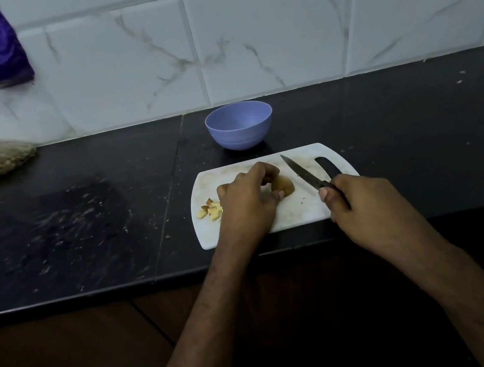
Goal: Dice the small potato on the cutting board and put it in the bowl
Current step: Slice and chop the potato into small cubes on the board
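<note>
Right hand (366, 204) closed around the handle of a knife (306, 174); blade runs along the 11-to-5 o'clock axis, tip toward 11, just to the right of the potato. Left hand (248, 201) curled over the potato piece (284, 187), fingers pinning it against the white cutting board (302, 208) near the board's centre. Diced pieces (210, 211) lie at 9 o'clock of the left hand, by the board's left edge. An empty lavender bowl (240, 126) stands at 12 o'clock, just beyond the board, on the black counter (79, 217).
</note>
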`<state>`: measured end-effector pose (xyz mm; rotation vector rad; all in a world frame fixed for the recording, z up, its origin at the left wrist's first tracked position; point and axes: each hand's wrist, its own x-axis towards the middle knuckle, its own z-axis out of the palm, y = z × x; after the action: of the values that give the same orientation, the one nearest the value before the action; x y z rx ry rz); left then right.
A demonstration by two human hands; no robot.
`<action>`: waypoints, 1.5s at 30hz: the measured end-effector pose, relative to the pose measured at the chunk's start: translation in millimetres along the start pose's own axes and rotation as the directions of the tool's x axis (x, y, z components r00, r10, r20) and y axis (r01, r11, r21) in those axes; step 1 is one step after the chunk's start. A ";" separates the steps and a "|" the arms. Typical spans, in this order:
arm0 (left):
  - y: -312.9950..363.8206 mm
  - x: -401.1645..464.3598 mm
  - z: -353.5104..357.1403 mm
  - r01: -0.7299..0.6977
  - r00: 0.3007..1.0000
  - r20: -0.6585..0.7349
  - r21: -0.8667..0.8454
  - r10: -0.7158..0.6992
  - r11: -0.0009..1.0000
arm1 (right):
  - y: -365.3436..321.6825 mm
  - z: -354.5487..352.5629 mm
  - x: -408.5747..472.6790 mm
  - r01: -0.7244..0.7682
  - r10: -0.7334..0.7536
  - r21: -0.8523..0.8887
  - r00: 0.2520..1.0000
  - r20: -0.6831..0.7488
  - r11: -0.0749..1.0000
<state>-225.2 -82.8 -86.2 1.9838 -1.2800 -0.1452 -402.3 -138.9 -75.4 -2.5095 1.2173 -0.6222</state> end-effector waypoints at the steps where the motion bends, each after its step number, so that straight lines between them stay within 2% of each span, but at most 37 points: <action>1: 0.3 -0.4 0.1 -0.005 1.000 -0.011 0.009 0.006 1.000 | -2.1 -2.3 -0.9 0.003 -0.003 -0.026 1.000 -0.003 1.000; 8: -6.5 -2.4 2.0 0.016 0.994 -0.107 0.057 -0.010 0.998 | -15.6 -3.4 -5.7 0.039 -0.038 -0.028 0.999 0.033 0.999; 19: -10.5 2.9 6.6 0.027 0.988 -0.155 0.136 -0.006 0.990 | -23.9 -1.3 -2.4 -0.004 0.031 -0.209 0.991 0.127 0.978; 24: -9.3 3.3 7.9 0.017 0.988 -0.153 0.173 0.010 0.985 | -31.0 -6.0 -3.4 -0.001 0.045 -0.251 0.984 0.171 0.968; 35: -8.1 6.9 7.3 0.023 0.993 -0.120 0.192 0.000 0.981 | -41.5 -19.1 17.3 0.014 0.096 -0.269 0.915 0.392 0.963; 45: -5.5 6.1 7.7 0.021 0.992 -0.127 0.206 0.005 0.978 | -47.8 -25.2 27.7 0.095 0.084 -0.362 0.889 0.450 0.927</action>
<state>-221.7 -90.7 -93.4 2.1368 -1.2469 0.1143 -367.3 -133.6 -26.0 -2.7335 1.2267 0.2383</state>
